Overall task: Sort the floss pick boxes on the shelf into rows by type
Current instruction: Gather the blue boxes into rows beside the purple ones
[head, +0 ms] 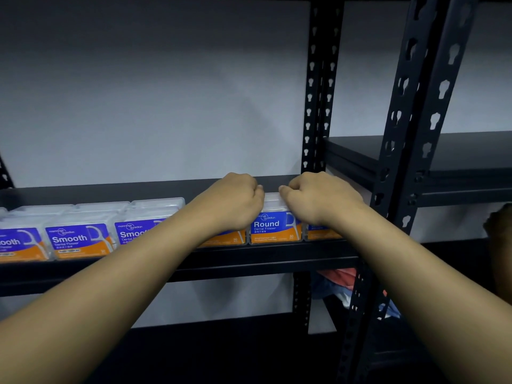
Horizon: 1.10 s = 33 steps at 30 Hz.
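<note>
**While both hands reach over the Round boxes, the Smooth boxes sit in a row to the left**

While the black metal shelf [249, 259] carries a line of clear plastic floss pick boxes along its front edge, both bare forearms stretch up to it from below. The left hand [235, 200] has its fingers curled down behind the boxes, its knuckles over a clear box with an orange lower band [224, 239] whose label is mostly hidden by the wrist. The right hand [318, 195] is curled the same way, just beside the left, its fingers hooked over the back of the boxes there. Whether either hand truly grips a box or only rests on top cannot be told, since the fingertips are out of sight.

Between the two wrists stands a clear box with a blue and orange label reading "Round" [275, 227], upright and facing forward. A further box [321, 232] shows partly under the right wrist, close to the black perforated upright post [318, 92].

To the left, three clear boxes with blue and orange "Smooth" labels [79, 241] stand side by side at the shelf front, with more clear boxes behind them. A pale grey wall [152, 92] backs the shelf. Lower right, crumpled red and blue fabric [340, 284] lies behind the frame of a neighbouring black rack [415, 106].
</note>
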Each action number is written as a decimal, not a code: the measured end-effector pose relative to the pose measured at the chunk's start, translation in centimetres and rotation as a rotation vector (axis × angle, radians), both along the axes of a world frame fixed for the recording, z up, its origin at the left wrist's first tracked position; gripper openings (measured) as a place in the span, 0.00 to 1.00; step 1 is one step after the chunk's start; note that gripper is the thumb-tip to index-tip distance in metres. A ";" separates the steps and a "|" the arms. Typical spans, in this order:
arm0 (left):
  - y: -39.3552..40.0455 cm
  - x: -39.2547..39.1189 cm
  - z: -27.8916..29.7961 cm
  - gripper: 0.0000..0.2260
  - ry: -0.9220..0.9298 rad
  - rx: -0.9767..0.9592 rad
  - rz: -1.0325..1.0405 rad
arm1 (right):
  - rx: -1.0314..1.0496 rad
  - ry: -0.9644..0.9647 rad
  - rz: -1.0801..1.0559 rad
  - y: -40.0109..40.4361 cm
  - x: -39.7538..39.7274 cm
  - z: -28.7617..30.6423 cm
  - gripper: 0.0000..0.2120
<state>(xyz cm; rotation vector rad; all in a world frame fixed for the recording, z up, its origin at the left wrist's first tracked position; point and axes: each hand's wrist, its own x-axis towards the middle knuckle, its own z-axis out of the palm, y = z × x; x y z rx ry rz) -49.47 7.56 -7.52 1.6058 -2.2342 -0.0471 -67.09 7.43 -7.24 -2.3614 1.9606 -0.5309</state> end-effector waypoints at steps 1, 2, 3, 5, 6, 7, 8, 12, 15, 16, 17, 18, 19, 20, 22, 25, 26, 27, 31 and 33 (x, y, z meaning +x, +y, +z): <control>0.0 0.0 0.0 0.15 0.002 -0.002 0.008 | -0.005 0.002 0.001 0.0 0.0 0.0 0.21; 0.0 0.0 -0.1 0.15 0.002 -0.011 0.018 | -0.011 0.002 0.001 0.0 0.0 0.1 0.21; -0.1 0.0 -0.1 0.16 -0.001 -0.025 0.028 | -0.016 0.000 0.000 0.0 0.0 0.0 0.21; -0.1 -0.1 -0.2 0.16 -0.001 -0.045 0.042 | -0.019 -0.004 0.004 0.0 0.0 0.0 0.21; -0.1 -0.1 -0.2 0.16 0.001 -0.048 0.045 | -0.023 -0.004 0.007 0.0 0.0 -0.1 0.21; -0.1 -0.2 -0.2 0.15 -0.001 -0.045 0.048 | -0.026 -0.003 0.009 0.0 0.0 -0.1 0.21; 0.0 -0.2 -0.2 0.15 -0.004 -0.040 0.050 | -0.026 -0.002 0.012 0.0 -0.1 -0.1 0.21; 0.3 -0.3 -0.1 0.15 -0.021 -0.061 0.051 | -0.030 0.003 0.020 0.1 -0.1 -0.1 0.21; 0.3 -0.3 -0.1 0.15 -0.009 -0.045 0.051 | -0.023 -0.003 0.031 0.1 -0.2 -0.2 0.20; 0.3 -0.2 -0.1 0.16 -0.003 -0.036 0.052 | -0.024 -0.004 0.034 0.1 -0.3 -0.1 0.19; 0.4 -0.2 -0.1 0.16 -0.002 -0.034 0.053 | -0.025 -0.003 0.038 0.1 -0.3 -0.1 0.19; 0.4 -0.2 -0.1 0.16 -0.004 -0.034 0.053 | -0.025 -0.001 0.042 0.2 -0.3 -0.1 0.18; 0.5 -0.2 0.0 0.15 -0.006 -0.031 0.055 | -0.025 0.000 0.045 0.2 -0.3 -0.1 0.18; 0.5 -0.3 0.0 0.14 -0.005 -0.023 0.058 | -0.023 0.001 0.048 0.2 -0.4 -0.1 0.18; 0.6 -0.2 0.2 0.15 -0.007 -0.005 0.067 | -0.020 0.003 0.050 0.3 -0.4 -0.1 0.18; 0.9 0.1 0.6 0.17 -0.035 -0.025 0.110 | -0.024 0.011 0.048 0.3 -0.4 -0.1 0.18; 1.0 0.2 0.6 0.18 -0.047 -0.047 0.131 | -0.026 0.012 0.050 0.4 -0.5 -0.1 0.18; 1.1 0.3 0.6 0.18 -0.056 -0.062 0.146 | -0.029 0.012 0.053 0.3 -0.5 -0.2 0.18; 0.9 0.2 -0.1 0.18 -0.024 -0.062 0.117 | -0.040 0.017 0.050 0.2 -0.5 -0.2 0.19; 0.8 0.0 -0.3 0.18 0.004 -0.092 0.110 | -0.051 0.024 0.030 0.2 -0.5 -0.2 0.19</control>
